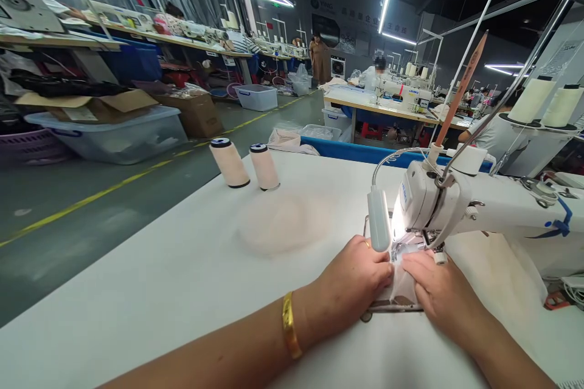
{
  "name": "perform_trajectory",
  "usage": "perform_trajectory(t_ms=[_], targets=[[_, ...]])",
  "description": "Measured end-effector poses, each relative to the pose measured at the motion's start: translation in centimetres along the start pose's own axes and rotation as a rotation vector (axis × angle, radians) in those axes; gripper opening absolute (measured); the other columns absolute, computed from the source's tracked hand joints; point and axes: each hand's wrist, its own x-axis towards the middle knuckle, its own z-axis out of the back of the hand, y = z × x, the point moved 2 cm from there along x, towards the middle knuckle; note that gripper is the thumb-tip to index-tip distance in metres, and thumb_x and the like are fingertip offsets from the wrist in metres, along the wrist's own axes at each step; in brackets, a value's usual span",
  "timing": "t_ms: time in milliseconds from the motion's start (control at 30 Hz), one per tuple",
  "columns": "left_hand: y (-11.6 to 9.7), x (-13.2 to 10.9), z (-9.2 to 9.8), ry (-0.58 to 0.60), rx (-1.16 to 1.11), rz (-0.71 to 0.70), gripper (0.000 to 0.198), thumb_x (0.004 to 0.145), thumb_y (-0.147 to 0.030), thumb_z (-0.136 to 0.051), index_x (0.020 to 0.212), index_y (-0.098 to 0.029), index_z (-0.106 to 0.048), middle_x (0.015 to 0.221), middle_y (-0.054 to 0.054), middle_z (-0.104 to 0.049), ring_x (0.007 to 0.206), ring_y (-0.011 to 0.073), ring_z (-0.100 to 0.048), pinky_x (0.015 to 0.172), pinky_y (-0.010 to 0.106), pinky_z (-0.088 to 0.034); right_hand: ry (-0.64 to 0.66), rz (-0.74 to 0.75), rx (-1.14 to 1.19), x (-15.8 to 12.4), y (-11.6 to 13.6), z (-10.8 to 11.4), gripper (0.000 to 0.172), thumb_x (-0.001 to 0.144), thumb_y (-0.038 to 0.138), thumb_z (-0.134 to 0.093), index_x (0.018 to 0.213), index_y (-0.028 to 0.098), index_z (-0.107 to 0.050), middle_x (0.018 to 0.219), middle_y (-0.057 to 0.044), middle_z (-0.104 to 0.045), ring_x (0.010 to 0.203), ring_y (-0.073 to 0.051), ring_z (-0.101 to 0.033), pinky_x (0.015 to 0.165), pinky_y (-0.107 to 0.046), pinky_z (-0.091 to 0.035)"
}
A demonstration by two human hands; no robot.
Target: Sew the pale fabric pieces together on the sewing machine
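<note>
Head view shows your left hand (360,279) with its fingers curled close together at the left edge of the sheer white fabric (401,287); you cannot tell whether they pinch it. Your right hand (442,295) reaches in from the other side, fingers only slightly bent and narrowly spaced, tips on the fabric; any grip underneath is hidden. The fabric lies between your hands, at the sewing machine's (417,197) lit needle area.

Our bare L hand (362,276), fingers (382,272) curled, is near our bare R hand (438,287), fingers angled inward, w/ both backs up. L forearm (219,343) slants from lower L, R forearm (506,340) from lower R.
</note>
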Motion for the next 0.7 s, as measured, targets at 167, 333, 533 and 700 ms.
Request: perform_trajectory(t_ms=[167, 333, 533, 700], targets=[[0.0, -0.6, 0.8, 0.084, -0.137, 0.043, 0.023, 0.087, -0.001, -0.052, 0.083, -0.020, -0.063, 0.090, 0.000, -0.071, 0.079, 0.0193, -0.056, 0.078, 0.037, -0.037, 0.110, 0.098, 0.219, -0.4, 0.9, 1.7, 0.036, 0.097, 0.011, -0.048, 0.126, 0.028, -0.062, 0.124, -0.005, -0.072, 0.113, -0.026, -0.065, 0.097, -0.041, -0.050], [-0.7, -1.1, 1.7, 0.256, -0.208, 0.174, 0.027, 0.071, -0.006, -0.059, 0.094, -0.020, -0.057, 0.098, 0.002, -0.064, 0.089, 0.0228, -0.055, 0.086, 0.039, -0.039, 0.214, 0.069, 0.258, -0.5, 1.0, 1.9, 0.029, 0.095, 0.020, -0.064, 0.123, 0.028, -0.061, 0.121, -0.004, -0.072, 0.113, -0.027, -0.063, 0.098, -0.043, -0.048], [-1.3, -0.4, 1.2, 0.305, -0.251, 0.287, 0.030, 0.075, -0.031, -0.078, 0.093, -0.020, -0.055, 0.106, 0.005, -0.061, 0.100, 0.0288, -0.053, 0.095, 0.046, -0.036, 0.029, -0.046, 0.315, -0.2, 0.3, 0.2, 0.017, 0.104, 0.019, -0.049, 0.094, 0.025, -0.061, 0.085, 0.000, -0.068, 0.081, -0.022, -0.059, 0.074, -0.034, -0.045], [-1.2, 0.0, -0.3, 0.060, -0.234, 0.307, 0.013, 0.089, -0.031, -0.065, 0.093, -0.020, -0.059, 0.094, 0.004, -0.063, 0.093, 0.0268, -0.054, 0.090, 0.044, -0.034, -0.065, -0.179, 0.436, -0.1, 0.7, 0.1, 0.021, 0.107, 0.028, -0.050, 0.091, 0.026, -0.064, 0.083, 0.000, -0.069, 0.083, -0.021, -0.062, 0.072, -0.031, -0.047]])
